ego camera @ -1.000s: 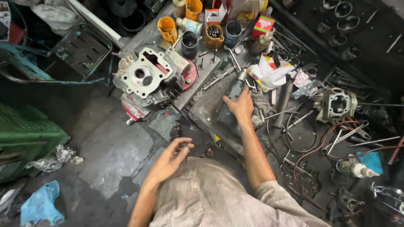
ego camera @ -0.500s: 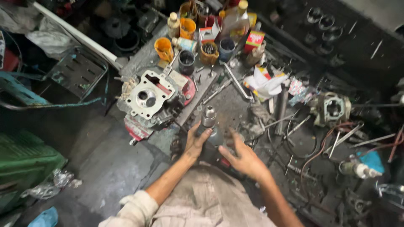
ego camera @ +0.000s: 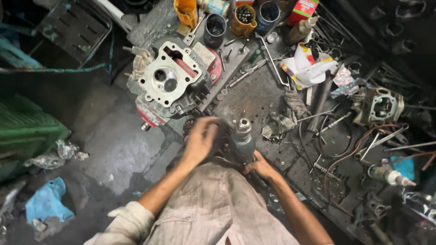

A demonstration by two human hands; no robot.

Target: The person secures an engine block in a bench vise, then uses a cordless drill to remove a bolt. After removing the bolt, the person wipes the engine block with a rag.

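Observation:
A grey electric drill [ego camera: 242, 138] with a metal chuck points up and away from me on the greasy work surface. My right hand [ego camera: 259, 166] grips its lower body from the near side. My left hand [ego camera: 200, 139] is blurred and hovers just left of the drill, fingers curled, over small dark parts that it hides. A silver engine cylinder head [ego camera: 167, 83] with red trim lies just beyond my left hand.
Orange and dark cups [ego camera: 214, 28] of small parts stand at the back. White rags [ego camera: 305, 68], spanners and rods [ego camera: 272, 58] lie right of the drill. A second engine casting [ego camera: 380, 105] sits at far right among wires. A green crate [ego camera: 25, 136] is at left.
My right hand drew the drill back from the far bench toward my lap. My left hand came up from my knee to beside the drill. The camera moved closer.

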